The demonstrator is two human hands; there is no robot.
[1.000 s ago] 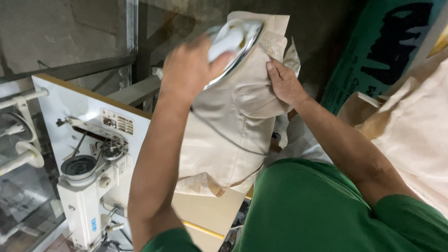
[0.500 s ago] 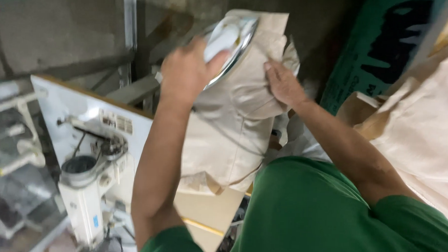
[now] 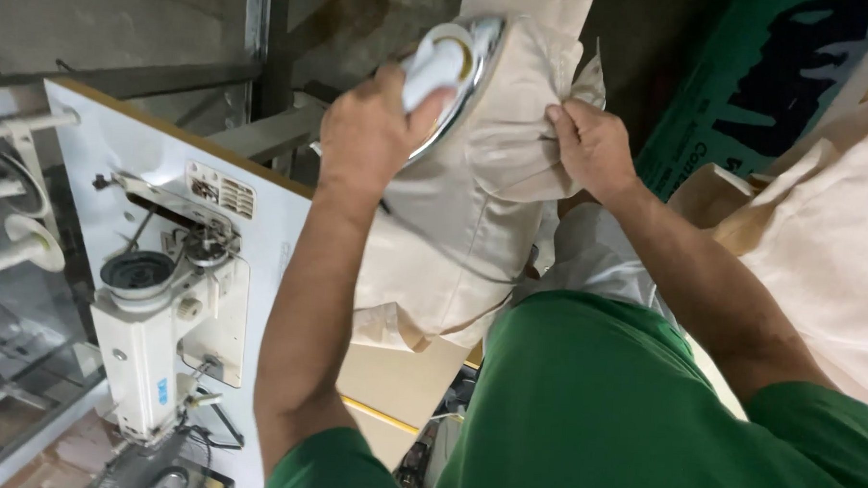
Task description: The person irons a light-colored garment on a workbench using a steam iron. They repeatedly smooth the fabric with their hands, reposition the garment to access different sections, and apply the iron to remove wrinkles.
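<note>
Since a second ago, almost nothing has moved: both hands stay where they were on the cloth, and only the view has shifted a little.

Biggest of all is the person's green shirt [image 3: 592,403], filling the bottom of the view, because the camera looks down over the chest and arms. Next comes the white sewing machine [image 3: 167,302], which sits at the left edge of its pale wooden table [image 3: 400,378]. It stands off to the side, so the middle stays free for the pressing work. More pale cloth [image 3: 828,248] hangs at the right.

At the top, between the two hands, lies the cream cloth [image 3: 454,235]. It hangs down over a padded shape, so its seam sits up high and smooth where the iron can reach it.

Pressed flat on that cloth is the iron [image 3: 450,71], white on top with a shiny metal base, tipped on its side against the cloth.

Wrapped tight around the iron's handle are the fingers of the left hand [image 3: 370,136], holding it firm. The right hand [image 3: 591,148] pinches a fold of cloth just beside the iron, pulling it snug so it does not wrinkle.
</note>
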